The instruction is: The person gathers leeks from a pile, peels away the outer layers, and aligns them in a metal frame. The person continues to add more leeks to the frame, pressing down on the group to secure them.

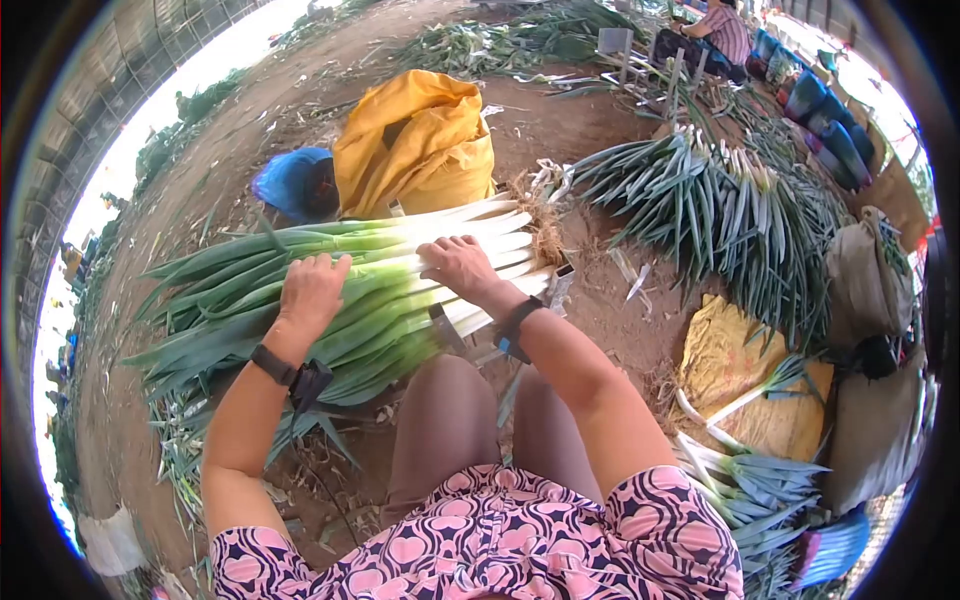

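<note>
A wide pile of long green onions (370,250) lies across a low metal rack in front of my knees. Its green leaves spread to the left, and its white stems and brown roots (545,235) point right. My left hand (315,288) rests on the leaf side, fingers curled over the upper leaves. On the pale stems, my right hand (462,266) has its fingers bent around some of the onions. Both palms face down, so the undersides of the fingers are hidden. A metal bracket (447,328) of the rack shows at the near edge of the pile.
Behind the pile stands a yellow sack (415,145), beside a blue bundle (295,185). More green onions (715,200) are heaped at right. Loose onions (740,480) lie near a flat yellow sack (720,350). Another person (715,40) sits at the far right.
</note>
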Demonstrator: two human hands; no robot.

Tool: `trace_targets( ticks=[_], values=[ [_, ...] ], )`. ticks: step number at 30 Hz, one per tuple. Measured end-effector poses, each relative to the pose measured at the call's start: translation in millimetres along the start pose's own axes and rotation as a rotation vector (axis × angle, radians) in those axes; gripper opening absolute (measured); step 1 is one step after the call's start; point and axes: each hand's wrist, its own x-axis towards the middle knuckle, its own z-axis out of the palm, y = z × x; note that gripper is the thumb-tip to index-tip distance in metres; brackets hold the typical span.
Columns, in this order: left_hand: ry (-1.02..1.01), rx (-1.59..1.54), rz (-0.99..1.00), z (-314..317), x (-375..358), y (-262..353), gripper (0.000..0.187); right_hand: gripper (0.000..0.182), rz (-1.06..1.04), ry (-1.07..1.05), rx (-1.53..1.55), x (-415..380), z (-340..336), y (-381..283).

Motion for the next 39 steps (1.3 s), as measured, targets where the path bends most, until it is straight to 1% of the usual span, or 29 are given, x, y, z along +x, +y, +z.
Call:
trace_targets(
  ticks=[2, 6, 8, 10, 12, 15, 16, 18, 19, 20, 22, 25, 28, 33, 36, 38, 39],
  values=[
    [-0.021, -0.048, -0.027, 17.3, 8.2, -0.5, 0.054, 0.032, 0.037, -0.020, -0.014, 2.4, 12.2, 14.2],
    [-0.040, -0.121, -0.056, 32.2, 18.4, -1.9, 0.055, 0.034, 0.042, -0.019, -0.004, 10.6, 17.8, 27.7],
    [-0.065, -0.129, -0.042, 34.4, 23.4, 0.1, 0.056, 0.035, 0.038, -0.027, 0.053, 8.1, 21.1, 37.8],
    [-0.075, -0.107, -0.009, 39.4, 25.8, 2.3, 0.058, 0.036, 0.096, -0.065, 0.061, 2.4, 25.3, 40.0],
    [-0.049, -0.048, 0.020, 45.3, 31.6, 3.2, 0.061, 0.036, 0.126, -0.070, 0.064, 4.0, 25.4, 45.2],
    [0.150, 0.005, 0.074, 46.3, 36.9, -3.4, 0.063, 0.036, 0.135, -0.020, 0.090, 3.7, 29.4, 49.7],
    [0.151, 0.020, 0.086, 48.3, 38.9, -3.8, 0.062, 0.036, 0.106, 0.036, 0.116, 3.6, 28.9, 53.2],
    [0.154, 0.057, 0.097, 51.3, 40.7, -1.6, 0.060, 0.036, 0.067, 0.020, 0.161, 1.3, 27.7, 58.1],
    [0.156, 0.067, 0.119, 59.1, 34.0, 2.5, 0.056, 0.037, 0.059, -0.010, 0.129, -3.2, 35.4, 63.0],
    [0.159, 0.068, 0.117, 66.9, 30.1, 3.6, 0.057, 0.037, 0.053, -0.028, 0.157, -7.3, 42.4, 68.0],
    [0.170, 0.069, 0.124, 72.3, 26.2, 5.1, 0.059, 0.038, 0.047, -0.009, 0.120, -6.2, 40.0, 62.4],
    [0.124, 0.065, 0.110, 72.1, 26.0, 6.5, 0.058, 0.038, 0.103, -0.110, 0.077, -3.8, 32.1, 59.8],
    [0.098, 0.070, 0.100, 74.6, 29.1, 4.7, 0.058, 0.037, 0.063, -0.063, 0.050, -3.9, 38.4, 63.3],
    [0.078, 0.067, 0.085, 82.9, 29.0, 7.5, 0.058, 0.039, 0.102, -0.115, -0.012, -3.9, 37.1, 62.1],
    [0.073, 0.109, 0.067, 83.7, 26.4, 13.0, 0.057, 0.040, 0.037, -0.088, -0.003, -6.8, 40.9, 65.7],
    [0.052, 0.101, 0.049, 84.4, 24.9, 15.0, 0.055, 0.041, 0.083, -0.132, -0.002, -7.8, 39.6, 65.8],
    [0.026, 0.024, 0.061, 77.1, 25.3, 14.8, 0.052, 0.042, 0.093, -0.148, 0.005, -8.3, 37.6, 65.3]
  ],
)
